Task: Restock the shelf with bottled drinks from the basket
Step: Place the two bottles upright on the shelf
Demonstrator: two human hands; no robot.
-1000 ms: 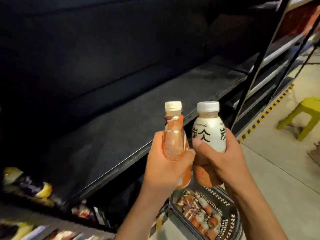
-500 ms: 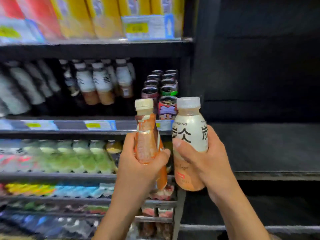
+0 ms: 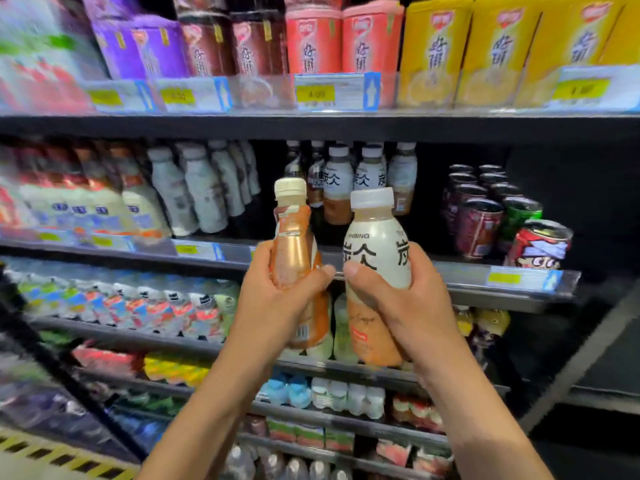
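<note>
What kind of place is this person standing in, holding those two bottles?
Most likely a shop's drinks aisle, perhaps a convenience store or supermarket. Tiered shelves carry yellow price tags along their edges, with rows of matching bottles, stacked cans and boxed drinks.

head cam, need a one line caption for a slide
Left hand and right hand each hold a capped bottle, orange-label bottle and white-label bottle, before matching bottles on the shelf.

Left bottle [image 3: 300, 251]: orange label, cream cap. Right bottle [image 3: 377, 271]: white over orange, black characters, white cap. Top-shelf cartons [image 3: 433, 50]: yellow. Price tags [image 3: 316, 93]: yellow.
</note>
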